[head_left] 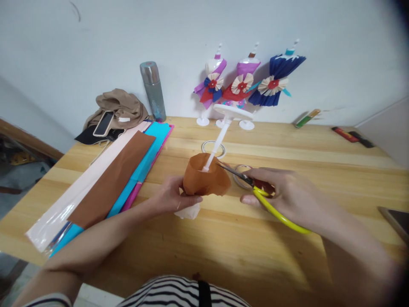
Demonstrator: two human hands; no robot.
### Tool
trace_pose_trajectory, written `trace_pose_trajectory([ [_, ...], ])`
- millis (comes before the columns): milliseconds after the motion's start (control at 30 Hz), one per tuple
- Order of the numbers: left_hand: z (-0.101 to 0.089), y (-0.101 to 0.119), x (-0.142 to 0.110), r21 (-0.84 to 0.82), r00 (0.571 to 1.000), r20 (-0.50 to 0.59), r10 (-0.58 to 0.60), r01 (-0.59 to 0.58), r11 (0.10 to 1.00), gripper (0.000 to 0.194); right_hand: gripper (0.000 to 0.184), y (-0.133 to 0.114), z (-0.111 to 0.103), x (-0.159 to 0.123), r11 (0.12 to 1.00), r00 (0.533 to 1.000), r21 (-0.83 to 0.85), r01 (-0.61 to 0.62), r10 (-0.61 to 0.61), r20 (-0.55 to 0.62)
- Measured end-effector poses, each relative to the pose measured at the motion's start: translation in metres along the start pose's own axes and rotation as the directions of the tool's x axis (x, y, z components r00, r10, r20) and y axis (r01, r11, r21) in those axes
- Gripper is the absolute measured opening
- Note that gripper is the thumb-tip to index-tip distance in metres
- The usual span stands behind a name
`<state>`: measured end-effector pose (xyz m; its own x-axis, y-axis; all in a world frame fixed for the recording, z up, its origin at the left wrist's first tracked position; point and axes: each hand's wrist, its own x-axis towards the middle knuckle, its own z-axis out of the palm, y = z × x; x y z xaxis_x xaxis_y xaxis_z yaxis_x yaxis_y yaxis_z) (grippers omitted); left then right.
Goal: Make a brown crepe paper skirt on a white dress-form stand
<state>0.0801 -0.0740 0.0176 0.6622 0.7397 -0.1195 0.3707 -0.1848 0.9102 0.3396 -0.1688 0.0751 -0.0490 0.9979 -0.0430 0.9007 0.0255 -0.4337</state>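
1. The brown paper skirt (pixel 206 175) sat mid-desk (pixel 287 145) on a white stand (pixel 220 138) whose long axis slanted toward one o'clock.
2. The left hand (pixel 174 197) was clenched around its lower end, at seven o'clock of the paper.
3. The right hand (pixel 281 189), at three o'clock, gripped yellow-handled scissors (pixel 255 189), blades pointing to ten o'clock and touching the paper's rim.

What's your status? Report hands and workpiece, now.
Left hand grips mannequin stand wrapped in brown crepe paper. Right hand holds yellow scissors, blades at the paper's rim. Tape rolls lie just behind.
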Motion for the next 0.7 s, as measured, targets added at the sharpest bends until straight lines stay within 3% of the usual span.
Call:
trace_pose_trajectory([
  [700,-0.0018,-0.0015,-0.0044,0.024,0.99,0.141,0.018,-0.022,0.999,0.038,0.056,-0.0035,0.0031,0.0033,0.997,0.997,0.021,0.079,-0.079,-0.017],
])
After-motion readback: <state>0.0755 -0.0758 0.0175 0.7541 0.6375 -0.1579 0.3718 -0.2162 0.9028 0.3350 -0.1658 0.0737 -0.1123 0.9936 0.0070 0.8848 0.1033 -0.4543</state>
